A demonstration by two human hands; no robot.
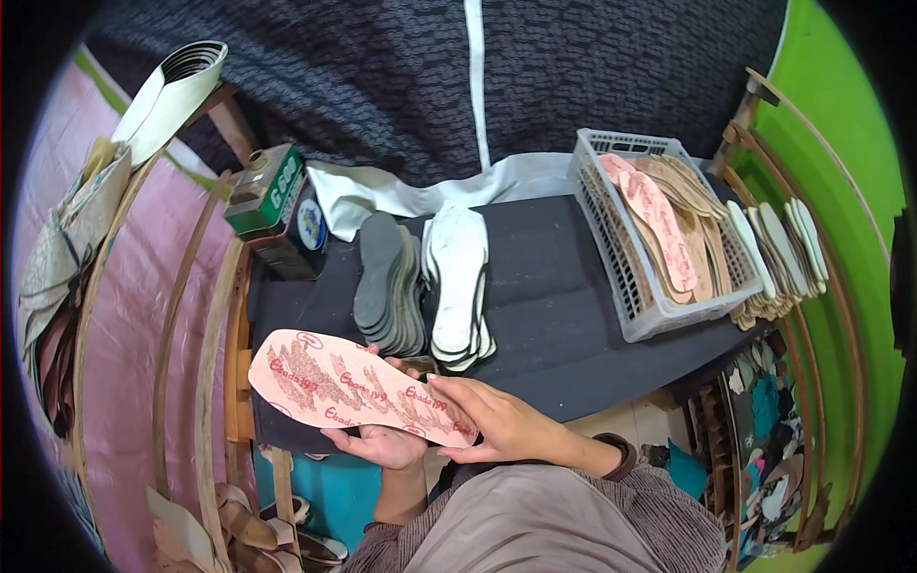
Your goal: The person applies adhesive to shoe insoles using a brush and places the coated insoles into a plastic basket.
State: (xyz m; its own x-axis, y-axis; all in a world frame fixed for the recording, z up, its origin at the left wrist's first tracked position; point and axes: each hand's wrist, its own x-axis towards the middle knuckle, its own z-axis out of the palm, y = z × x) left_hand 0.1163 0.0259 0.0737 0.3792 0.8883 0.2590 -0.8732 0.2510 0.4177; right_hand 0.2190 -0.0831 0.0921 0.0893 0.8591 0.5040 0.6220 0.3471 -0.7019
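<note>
A pink shoe insole with red printing and brown scuffed patches lies level in front of me, over the near edge of the dark table. My left hand supports it from below, fingers curling up at the far edge and thumb at the near side. My right hand grips its heel end, with fingers on top and thumb at the lower edge. Just beyond the hands stand a stack of dark grey insoles and a stack of white insoles.
A rectangular tin can stands at the table's far left. At the right, a grey plastic crate holds pink and brown insoles, with more insoles stacked beside it. Wooden rails flank the table, and shoes sit at lower left.
</note>
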